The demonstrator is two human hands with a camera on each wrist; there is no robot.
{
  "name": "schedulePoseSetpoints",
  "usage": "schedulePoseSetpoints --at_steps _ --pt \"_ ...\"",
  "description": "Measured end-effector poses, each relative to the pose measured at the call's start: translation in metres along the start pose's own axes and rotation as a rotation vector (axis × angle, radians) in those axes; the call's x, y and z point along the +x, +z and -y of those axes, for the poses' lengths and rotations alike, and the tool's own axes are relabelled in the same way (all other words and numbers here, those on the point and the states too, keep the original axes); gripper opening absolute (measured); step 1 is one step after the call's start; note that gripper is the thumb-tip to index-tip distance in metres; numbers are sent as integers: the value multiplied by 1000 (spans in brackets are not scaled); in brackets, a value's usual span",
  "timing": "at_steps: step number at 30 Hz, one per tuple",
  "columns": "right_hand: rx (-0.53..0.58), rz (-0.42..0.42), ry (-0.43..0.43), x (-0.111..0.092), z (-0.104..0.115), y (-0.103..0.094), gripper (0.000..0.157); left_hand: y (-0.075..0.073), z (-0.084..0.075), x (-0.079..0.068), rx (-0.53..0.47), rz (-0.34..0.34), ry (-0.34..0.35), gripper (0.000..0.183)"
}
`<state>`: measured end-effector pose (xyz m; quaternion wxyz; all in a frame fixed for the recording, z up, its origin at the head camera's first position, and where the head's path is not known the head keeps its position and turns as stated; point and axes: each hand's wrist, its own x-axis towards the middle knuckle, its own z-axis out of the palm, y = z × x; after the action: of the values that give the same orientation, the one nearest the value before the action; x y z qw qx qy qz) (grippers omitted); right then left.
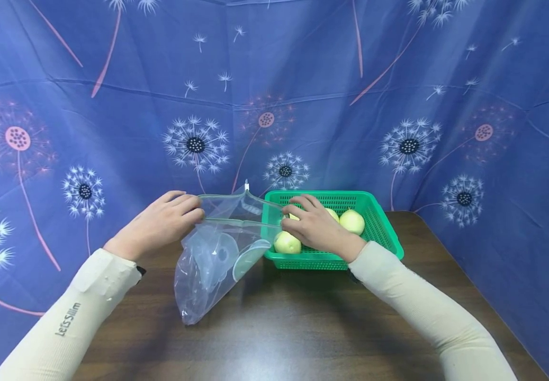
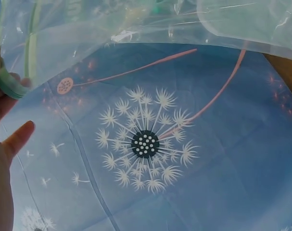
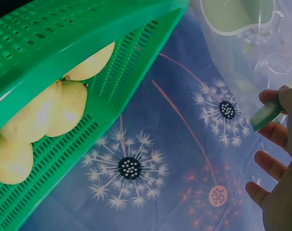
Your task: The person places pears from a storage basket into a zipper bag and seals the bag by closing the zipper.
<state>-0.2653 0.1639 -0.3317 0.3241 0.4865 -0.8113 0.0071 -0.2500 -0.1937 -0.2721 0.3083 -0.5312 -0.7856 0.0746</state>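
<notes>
A clear plastic zip bag [image 1: 195, 288] with a white slider [image 1: 247, 187] hangs mouth upward between my hands, printed with pale shapes. My left hand [image 1: 167, 219] pinches one end of its zip edge. At the other end, my right hand [image 1: 319, 227] pinches the green zip strip [image 3: 267, 114], as the right wrist view shows. The mouth is spread apart. No fruit shows in the bag. Under and beside my right hand, pale yellow fruits that look like pears [image 1: 352, 221] lie in a green plastic basket [image 1: 395, 248]. My right hand partly hides them.
Both hands are over a dark brown wooden table [image 1: 274, 328]. A blue cloth [image 1: 303, 63] with dandelion prints hangs behind and at the sides. The basket's perforated walls stand close to the bag's right side.
</notes>
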Motion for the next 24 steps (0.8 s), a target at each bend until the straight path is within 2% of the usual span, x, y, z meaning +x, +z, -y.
schedulePoseSetpoints --at_steps 3,9,18,24 --pt "17 -7 -3 0 1 0 7 1 1 -1 -11 -37 2 8" --pt "17 -19 -5 0 2 0 9 1 2 -4 -14 -85 -9 26" --pt "-6 -20 -15 -1 5 0 11 3 2 -8 11 -104 -43 35" --pt "-9 -20 -10 -3 6 0 5 4 2 -7 43 -77 -44 39"
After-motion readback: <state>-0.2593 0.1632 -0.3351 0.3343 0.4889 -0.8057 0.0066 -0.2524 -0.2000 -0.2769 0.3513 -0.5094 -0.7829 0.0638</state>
